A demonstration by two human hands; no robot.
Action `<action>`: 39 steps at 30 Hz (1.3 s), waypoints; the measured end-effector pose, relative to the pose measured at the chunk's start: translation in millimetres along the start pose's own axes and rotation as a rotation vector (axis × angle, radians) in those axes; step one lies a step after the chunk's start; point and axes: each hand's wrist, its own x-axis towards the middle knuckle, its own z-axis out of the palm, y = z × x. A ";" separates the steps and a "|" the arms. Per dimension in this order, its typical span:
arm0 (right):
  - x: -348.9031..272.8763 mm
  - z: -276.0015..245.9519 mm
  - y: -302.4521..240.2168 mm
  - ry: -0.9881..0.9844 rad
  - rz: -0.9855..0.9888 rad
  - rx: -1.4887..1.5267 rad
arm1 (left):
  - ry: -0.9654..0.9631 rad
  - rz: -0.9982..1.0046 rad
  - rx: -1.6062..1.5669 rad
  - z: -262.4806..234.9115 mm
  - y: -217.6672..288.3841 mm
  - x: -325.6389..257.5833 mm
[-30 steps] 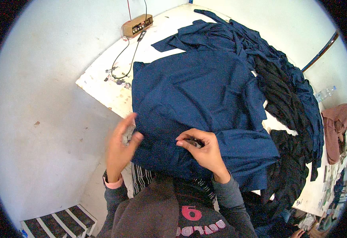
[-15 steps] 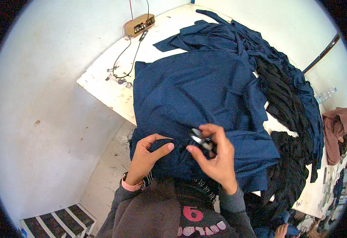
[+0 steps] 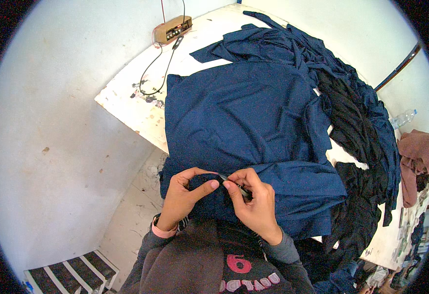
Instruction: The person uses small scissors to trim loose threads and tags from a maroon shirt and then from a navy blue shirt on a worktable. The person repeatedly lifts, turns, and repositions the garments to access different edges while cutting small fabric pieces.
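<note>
At the table (image 3: 126, 100), a blue garment (image 3: 244, 112) lies spread, its near part apparently pinched by the left hand (image 3: 179, 194) while the right hand (image 3: 257, 206) grasps a small tool (image 3: 245, 191) against it: work seemingly underway, the remainder unclear.

The cloth (image 3: 234, 115) before me is plain navy, the heap (image 3: 349, 117) solid black, the table (image 3: 121, 100) white with dark blotches, the rack (image 3: 74, 273) striped black and white, 2 sleeves (image 3: 285, 252) grey, the wristband (image 3: 164, 231) pink.
</note>
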 end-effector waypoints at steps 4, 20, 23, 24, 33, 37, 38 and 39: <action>1.1 -1.9 -3.7 0.005 -0.016 -0.027 | 0.000 0.033 -0.002 0.3 0.1 0.5; 0.0 -1.8 6.7 0.004 0.063 0.074 | 0.026 0.056 0.091 -1.3 3.0 -0.3; 0.9 -4.1 3.2 -0.049 0.111 0.075 | 0.010 0.020 0.106 -1.0 2.4 -0.9; 0.5 -5.5 2.1 -0.061 0.129 0.070 | 0.001 0.022 0.095 -0.5 2.3 -0.6; 9.6 -2.2 24.7 -0.292 0.228 0.558 | 0.068 0.160 0.104 8.1 0.8 -7.7; 11.9 -15.4 18.5 -0.213 -0.086 0.069 | 0.052 0.507 0.503 -3.2 -8.3 -5.9; 12.1 -21.5 14.1 -0.211 -0.189 -0.067 | 0.065 0.687 0.621 -4.9 -10.4 -5.4; 12.3 -24.8 11.0 -0.207 -0.292 -0.204 | 0.100 0.757 0.659 -3.6 -11.3 -6.6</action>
